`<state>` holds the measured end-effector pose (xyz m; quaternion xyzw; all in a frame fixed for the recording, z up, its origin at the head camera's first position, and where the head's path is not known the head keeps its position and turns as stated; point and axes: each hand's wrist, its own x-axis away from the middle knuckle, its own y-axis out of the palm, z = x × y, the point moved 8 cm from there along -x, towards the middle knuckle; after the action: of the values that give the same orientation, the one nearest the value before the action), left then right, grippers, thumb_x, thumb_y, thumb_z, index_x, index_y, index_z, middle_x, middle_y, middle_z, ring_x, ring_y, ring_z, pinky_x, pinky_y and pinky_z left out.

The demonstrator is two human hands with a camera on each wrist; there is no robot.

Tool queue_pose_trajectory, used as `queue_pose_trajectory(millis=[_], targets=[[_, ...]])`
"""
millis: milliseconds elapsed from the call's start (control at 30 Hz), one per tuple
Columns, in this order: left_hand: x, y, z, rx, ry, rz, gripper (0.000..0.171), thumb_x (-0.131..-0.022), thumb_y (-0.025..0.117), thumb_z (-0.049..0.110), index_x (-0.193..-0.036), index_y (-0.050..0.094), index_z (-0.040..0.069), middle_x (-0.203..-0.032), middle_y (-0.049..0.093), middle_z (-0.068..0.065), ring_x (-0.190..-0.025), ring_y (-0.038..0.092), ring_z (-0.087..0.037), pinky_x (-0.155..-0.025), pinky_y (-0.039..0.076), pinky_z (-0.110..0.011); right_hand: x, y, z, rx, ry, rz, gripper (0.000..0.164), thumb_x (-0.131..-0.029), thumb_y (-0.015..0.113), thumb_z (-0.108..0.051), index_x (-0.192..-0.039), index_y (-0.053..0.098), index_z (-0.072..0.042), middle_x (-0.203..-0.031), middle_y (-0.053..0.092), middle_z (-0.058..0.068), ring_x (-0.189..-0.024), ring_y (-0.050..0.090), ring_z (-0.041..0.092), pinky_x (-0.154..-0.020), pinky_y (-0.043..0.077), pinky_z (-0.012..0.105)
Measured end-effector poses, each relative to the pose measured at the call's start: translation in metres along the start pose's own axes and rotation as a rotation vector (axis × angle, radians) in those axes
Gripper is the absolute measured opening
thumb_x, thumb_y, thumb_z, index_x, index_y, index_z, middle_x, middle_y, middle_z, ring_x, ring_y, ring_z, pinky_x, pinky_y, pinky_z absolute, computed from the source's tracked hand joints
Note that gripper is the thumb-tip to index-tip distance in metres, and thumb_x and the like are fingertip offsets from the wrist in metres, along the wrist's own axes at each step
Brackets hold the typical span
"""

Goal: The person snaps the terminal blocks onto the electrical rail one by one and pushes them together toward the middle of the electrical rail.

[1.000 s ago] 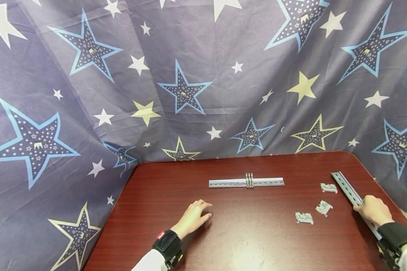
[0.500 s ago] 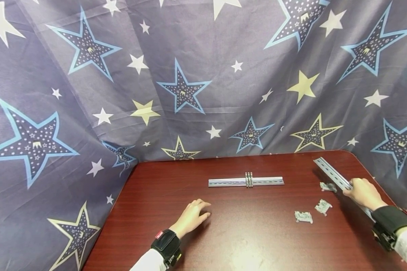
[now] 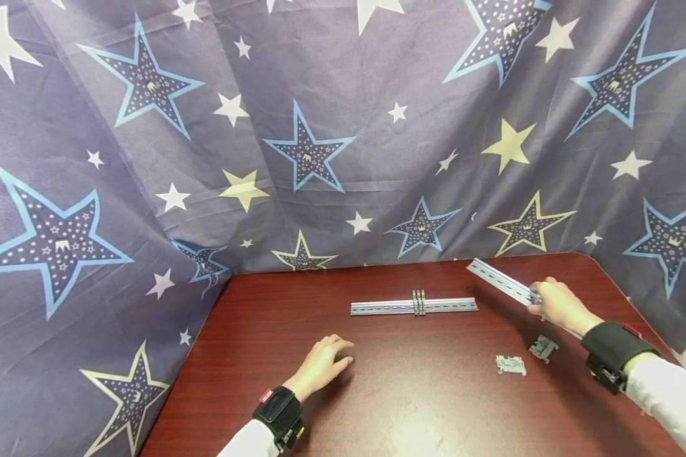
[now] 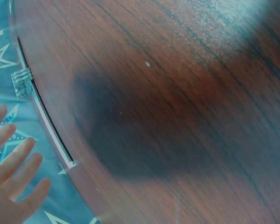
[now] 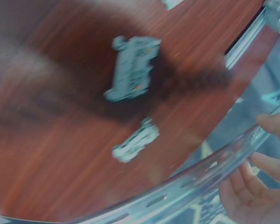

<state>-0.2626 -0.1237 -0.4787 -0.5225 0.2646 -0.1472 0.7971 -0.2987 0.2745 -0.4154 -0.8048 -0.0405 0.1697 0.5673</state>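
My right hand (image 3: pixel 561 306) grips a slotted metal DIN rail (image 3: pixel 500 280) near its middle, raised over the right side of the table and slanting back-left. In the right wrist view, thumb and fingers pinch the rail (image 5: pixel 177 189) by its edges. My left hand (image 3: pixel 319 367) is over the left-centre of the table, fingers loosely extended, holding nothing. Ahead of it lies a second DIN rail (image 3: pixel 383 308) carrying three narrow terminal blocks (image 3: pixel 420 303). Loose grey terminal blocks (image 3: pixel 511 365) lie right of centre; one terminal block (image 5: pixel 135 140) is mostly hidden in the head view.
The reddish-brown wooden table (image 3: pixel 251 330) has a rounded far-right corner. A grey star-patterned curtain (image 3: pixel 331 209) hangs along its back and sides. Black camera straps (image 3: pixel 280 416) are worn on both wrists.
My right hand has lifted the DIN rail off the table's right side and carried it left and away from me, turning it more crosswise. The left hand stays nearly still.
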Motion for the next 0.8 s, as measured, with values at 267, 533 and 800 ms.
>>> queue_pose_trajectory(millis=[267, 533, 800], targets=[[0.001, -0.001, -0.002, 0.018, -0.004, 0.003, 0.025, -0.078, 0.063, 0.016, -0.1, 0.064, 0.005, -0.091, 0.059, -0.006, -0.087, 0.054, -0.021, -0.076, 0.039, -0.036, -0.021, 0.016, -0.047, 0.004, -0.148, 0.018, 0.026, -0.062, 0.07, -0.004, -0.081, 0.06, 0.01, -0.068, 0.051, 0.012, -0.06, 0.048, 0.024, -0.056, 0.039, 0.039], [0.002, -0.002, -0.003, 0.031, -0.018, 0.005, 0.025, -0.078, 0.063, 0.016, -0.101, 0.064, 0.005, -0.091, 0.06, -0.007, -0.087, 0.054, -0.021, -0.077, 0.039, -0.037, -0.033, 0.036, -0.085, -0.011, -0.271, 0.001, 0.024, -0.062, 0.07, -0.003, -0.083, 0.062, 0.006, -0.069, 0.05, 0.008, -0.062, 0.047, 0.021, -0.057, 0.039, 0.036], [0.002, -0.001, -0.004, 0.015, -0.032, -0.002, 0.025, -0.079, 0.062, 0.017, -0.101, 0.064, 0.005, -0.092, 0.06, -0.006, -0.088, 0.054, -0.02, -0.077, 0.039, -0.036, -0.038, 0.058, -0.114, -0.043, -0.38, -0.049, 0.022, -0.062, 0.07, -0.003, -0.083, 0.062, 0.002, -0.069, 0.046, 0.005, -0.063, 0.044, 0.018, -0.058, 0.037, 0.032]])
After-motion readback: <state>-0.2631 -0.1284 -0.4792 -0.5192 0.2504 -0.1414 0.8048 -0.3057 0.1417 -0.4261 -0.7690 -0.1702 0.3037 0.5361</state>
